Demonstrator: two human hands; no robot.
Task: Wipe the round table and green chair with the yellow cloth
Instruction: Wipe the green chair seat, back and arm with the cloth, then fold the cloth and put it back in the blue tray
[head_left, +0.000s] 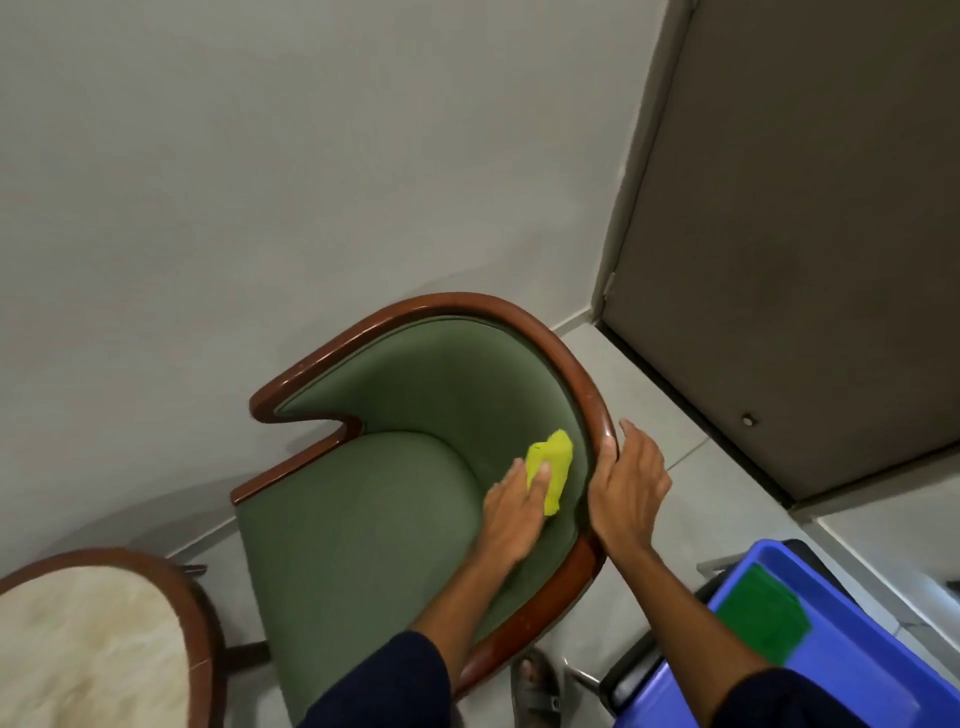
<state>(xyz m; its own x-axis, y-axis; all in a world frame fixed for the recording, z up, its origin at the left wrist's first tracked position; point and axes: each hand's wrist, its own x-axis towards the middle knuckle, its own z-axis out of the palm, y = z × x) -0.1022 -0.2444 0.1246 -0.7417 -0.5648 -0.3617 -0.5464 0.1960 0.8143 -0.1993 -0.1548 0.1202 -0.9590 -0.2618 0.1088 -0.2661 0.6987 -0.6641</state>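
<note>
The green chair (363, 519) with a curved brown wooden frame stands against the wall in the middle of the view. My left hand (514, 506) presses the yellow cloth (550, 467) against the inside of the chair's right padded side, just above the seat. My right hand (626, 483) grips the wooden rim of the chair's right armrest from outside. The round table (93, 639), pale top with a brown wooden edge, shows at the bottom left corner, partly cut off.
A blue bin (831, 670) holding a green pad (761, 618) stands at the bottom right. A closed grey-brown door (805, 234) fills the right side. My sandalled foot (535, 686) rests on the tiled floor below the chair.
</note>
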